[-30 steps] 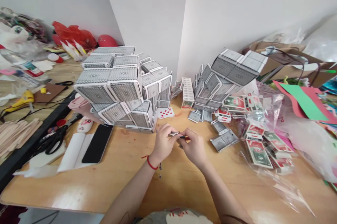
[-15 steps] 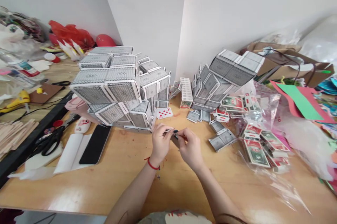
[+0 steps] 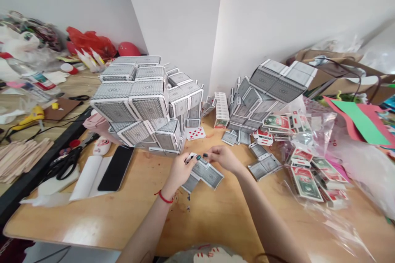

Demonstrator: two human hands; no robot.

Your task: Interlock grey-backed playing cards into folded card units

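My left hand point(image 3: 180, 170), with a red string bracelet at the wrist, is closed on the upper left end of some grey-backed playing cards point(image 3: 211, 175). The cards are joined at an angle, backs up, low over the table in front of me. My right hand point(image 3: 225, 158) is just beyond their upper right edge, thumb and finger pinched together; whether anything small is between them I cannot make out. Past the hands a ten of diamonds card point(image 3: 195, 133) lies face up. To the right rests another folded card piece point(image 3: 264, 167).
Large structures of folded cards stand at the left point(image 3: 148, 106) and right point(image 3: 274, 80). Red and green card boxes point(image 3: 305, 180) lie by clear plastic at the right. At the left are a phone point(image 3: 116, 168), black scissors point(image 3: 69, 162) and a yellow glue gun point(image 3: 32, 117).
My hands have moved apart, the left one down and leftward. The joined cards, mostly hidden between the hands before, now show their backs. The view has shifted slightly.
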